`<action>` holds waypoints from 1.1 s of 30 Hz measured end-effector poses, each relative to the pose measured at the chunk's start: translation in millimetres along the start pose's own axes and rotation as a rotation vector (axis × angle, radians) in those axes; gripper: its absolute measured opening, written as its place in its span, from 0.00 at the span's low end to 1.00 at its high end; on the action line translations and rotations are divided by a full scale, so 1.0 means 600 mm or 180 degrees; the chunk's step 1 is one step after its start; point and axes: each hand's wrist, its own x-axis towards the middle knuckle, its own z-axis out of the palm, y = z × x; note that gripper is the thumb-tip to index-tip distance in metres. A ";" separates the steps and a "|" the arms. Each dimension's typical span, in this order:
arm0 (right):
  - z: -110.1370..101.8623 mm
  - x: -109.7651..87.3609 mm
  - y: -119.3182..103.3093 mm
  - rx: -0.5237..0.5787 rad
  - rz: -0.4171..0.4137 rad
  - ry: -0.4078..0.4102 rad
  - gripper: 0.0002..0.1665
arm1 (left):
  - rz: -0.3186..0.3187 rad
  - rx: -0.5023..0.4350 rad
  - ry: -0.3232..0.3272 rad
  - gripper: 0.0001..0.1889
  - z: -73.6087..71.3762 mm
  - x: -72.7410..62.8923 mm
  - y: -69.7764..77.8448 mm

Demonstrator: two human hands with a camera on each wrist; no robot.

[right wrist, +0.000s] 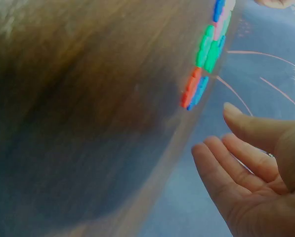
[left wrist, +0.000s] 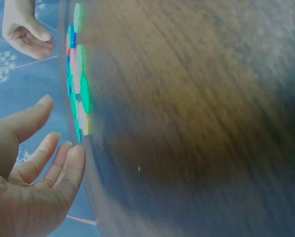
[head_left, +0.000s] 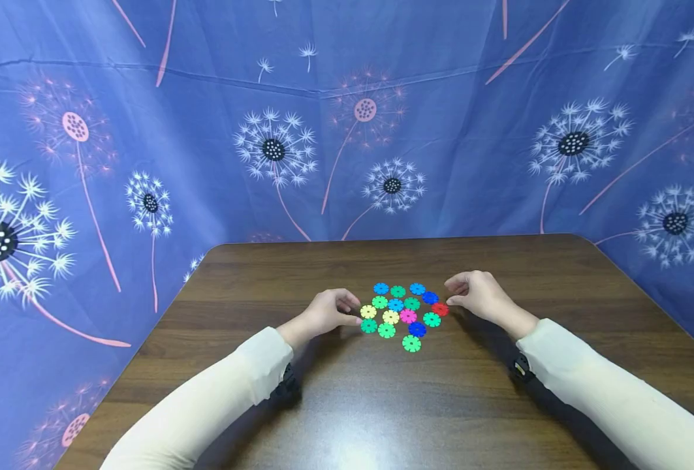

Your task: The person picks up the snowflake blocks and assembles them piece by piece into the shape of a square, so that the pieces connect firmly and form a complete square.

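A cluster of flat, notched plastic discs lies on the table, in green, blue, yellow, pink and red. My left hand is at the cluster's left side, fingers loosely bent with nothing between them; a yellow disc and a teal disc are nearest its fingertips. On the opposite side my right hand hovers beside the red disc, its thumb and fingers apart and holding nothing. In the right wrist view the red disc lies beyond the thumb. One light green disc sits at the cluster's near edge.
The brown wooden table extends around the discs on all sides. Behind it hangs a blue cloth with dandelion prints. Dark devices are strapped under both wrists, below the pale sleeves.
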 end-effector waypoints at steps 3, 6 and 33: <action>0.006 0.004 0.001 0.0036 0.0080 -0.0224 0.20 | 0.0057 0.0036 0.0014 0.15 0.008 0.004 -0.001; 0.011 0.010 0.002 0.0041 0.0103 -0.0333 0.20 | 0.0073 0.0003 -0.0001 0.15 0.016 0.009 -0.001; 0.018 0.022 0.002 0.0287 0.0690 -0.0668 0.17 | 0.0042 0.0344 0.0090 0.13 0.048 0.014 0.001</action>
